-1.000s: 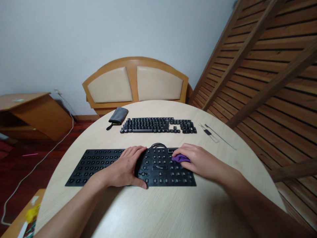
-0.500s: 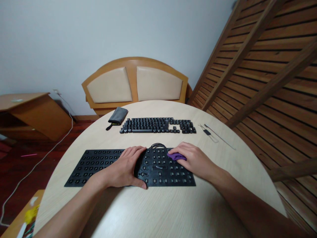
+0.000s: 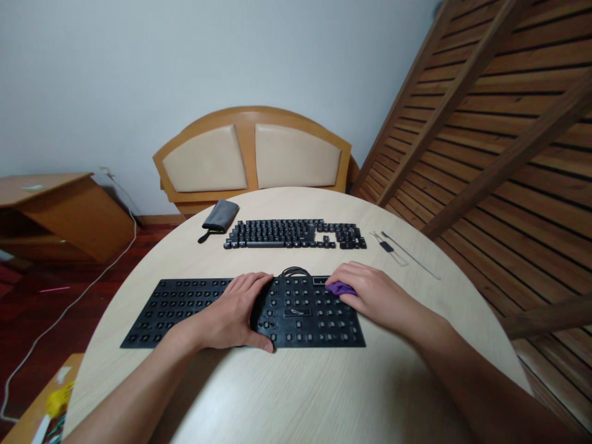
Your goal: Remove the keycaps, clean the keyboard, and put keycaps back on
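Observation:
A black keyboard (image 3: 298, 327) with its keycaps off lies flat, its bare switches showing. My left hand (image 3: 235, 311) spans its middle, fingers at the back edge and thumb at the front edge, gripping it. Bunched in my right hand (image 3: 372, 293) is a purple cloth (image 3: 340, 288), pressed on the keyboard's upper right corner beside a small framed panel (image 3: 320, 281). Behind the keyboard, the loose black keycaps (image 3: 272, 232) are laid out in keyboard order. The switches under both hands are hidden.
The round table (image 3: 296, 398) carries a grey pouch (image 3: 221, 216) at back left. A wire keycap puller (image 3: 386, 246) and a thin rod-like tool (image 3: 411, 256) lie at right. A coiled cable (image 3: 296, 270) sits behind the keyboard. A chair (image 3: 252, 148) and slatted wooden panels (image 3: 485, 135) stand beyond.
My right hand has slid a little to the right with the purple cloth, uncovering more of the small framed panel. My left hand and the keyboard have stayed in place.

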`<state>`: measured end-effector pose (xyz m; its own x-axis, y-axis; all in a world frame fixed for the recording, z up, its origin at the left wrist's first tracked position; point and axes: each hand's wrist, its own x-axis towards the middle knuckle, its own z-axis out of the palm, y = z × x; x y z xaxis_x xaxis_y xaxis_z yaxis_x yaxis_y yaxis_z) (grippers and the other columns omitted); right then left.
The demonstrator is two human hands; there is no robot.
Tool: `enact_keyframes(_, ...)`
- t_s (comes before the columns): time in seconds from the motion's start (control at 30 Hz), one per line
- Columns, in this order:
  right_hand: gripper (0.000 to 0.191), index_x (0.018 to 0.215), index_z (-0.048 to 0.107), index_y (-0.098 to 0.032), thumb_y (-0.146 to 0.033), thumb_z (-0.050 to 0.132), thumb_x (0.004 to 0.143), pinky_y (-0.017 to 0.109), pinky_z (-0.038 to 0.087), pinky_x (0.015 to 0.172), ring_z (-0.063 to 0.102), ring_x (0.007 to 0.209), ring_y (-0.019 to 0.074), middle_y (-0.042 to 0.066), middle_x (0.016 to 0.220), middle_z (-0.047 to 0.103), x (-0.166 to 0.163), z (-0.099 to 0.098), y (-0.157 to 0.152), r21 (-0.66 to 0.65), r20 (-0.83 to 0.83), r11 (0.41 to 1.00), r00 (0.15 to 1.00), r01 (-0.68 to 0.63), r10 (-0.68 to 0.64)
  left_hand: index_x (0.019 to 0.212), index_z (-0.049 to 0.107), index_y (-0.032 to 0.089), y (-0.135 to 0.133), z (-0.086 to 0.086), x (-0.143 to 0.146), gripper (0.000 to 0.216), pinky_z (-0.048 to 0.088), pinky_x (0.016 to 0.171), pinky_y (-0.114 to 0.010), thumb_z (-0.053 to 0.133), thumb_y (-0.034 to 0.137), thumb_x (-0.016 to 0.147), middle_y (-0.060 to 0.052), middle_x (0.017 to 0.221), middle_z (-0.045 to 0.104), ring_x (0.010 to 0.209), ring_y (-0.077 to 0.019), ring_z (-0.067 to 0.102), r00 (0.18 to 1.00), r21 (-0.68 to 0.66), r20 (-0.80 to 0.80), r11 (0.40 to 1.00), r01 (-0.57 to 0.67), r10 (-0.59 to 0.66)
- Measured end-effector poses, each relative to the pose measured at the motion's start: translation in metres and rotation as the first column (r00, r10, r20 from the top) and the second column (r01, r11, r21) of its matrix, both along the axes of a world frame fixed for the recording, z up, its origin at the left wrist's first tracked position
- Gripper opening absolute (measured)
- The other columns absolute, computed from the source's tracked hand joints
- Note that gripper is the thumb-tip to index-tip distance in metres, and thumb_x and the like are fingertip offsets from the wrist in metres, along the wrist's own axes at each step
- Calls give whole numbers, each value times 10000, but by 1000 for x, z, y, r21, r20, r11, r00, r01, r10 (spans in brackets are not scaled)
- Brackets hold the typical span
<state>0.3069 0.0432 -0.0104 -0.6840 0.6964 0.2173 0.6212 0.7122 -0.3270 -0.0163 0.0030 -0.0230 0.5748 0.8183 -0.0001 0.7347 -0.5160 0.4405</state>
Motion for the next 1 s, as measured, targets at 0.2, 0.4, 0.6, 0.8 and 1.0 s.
enact_keyframes(0.2, 194, 959, 722, -226, -96, 653, 832, 329, 513, 785, 687, 877, 214, 37, 968, 738, 19, 8, 1, -61, 28, 993, 995, 102, -100, 1526, 313, 226, 0, 0, 0, 1161, 326, 1151, -636, 805, 748, 613, -183, 1502, 434, 1358, -447, 415, 999, -29, -29, 999, -17, 16)
enact_keyframes(0.4, 193, 938, 733, -236, -124, 637, 813, 334, 502, 791, 694, 861, 216, 22, 951, 754, 28, 9, 5, -16, -30, 987, 987, 157, -157, 1526, 300, 240, 0, 1, 1, 1149, 333, 1143, -644, 795, 754, 625, -180, 1502, 433, 1355, -446, 421, 999, -24, -31, 1000, -12, 11)
enact_keyframes(0.6, 160, 947, 746, -235, -154, 658, 840, 325, 511, 800, 702, 857, 203, 24, 949, 769, 31, 4, 7, -137, -11, 986, 995, 95, -97, 1527, 294, 240, 0, 2, 1, 1163, 334, 1143, -644, 793, 766, 617, -183, 1502, 431, 1358, -448, 420, 999, -20, -36, 1000, -10, 9)
enact_keyframes(0.8, 119, 873, 744, -213, -156, 657, 813, 307, 503, 747, 702, 805, 204, 36, 886, 772, 29, 8, 4, -220, 15, 967, 992, 126, -126, 1531, 293, 218, -1, 2, 1, 1169, 316, 1152, -643, 790, 764, 625, -196, 1507, 424, 1368, -446, 407, 999, -33, -48, 999, -17, 15)
enact_keyframes(1.0, 118, 812, 750, -204, -170, 669, 733, 273, 481, 705, 688, 771, 197, 29, 819, 764, 26, 14, -2, -332, 91, 934, 990, 130, -105, 1533, 334, 224, -1, 1, 1, 1158, 350, 1127, -632, 797, 758, 616, -185, 1480, 463, 1332, -440, 446, 1000, 2, -5, 1000, -12, 12)
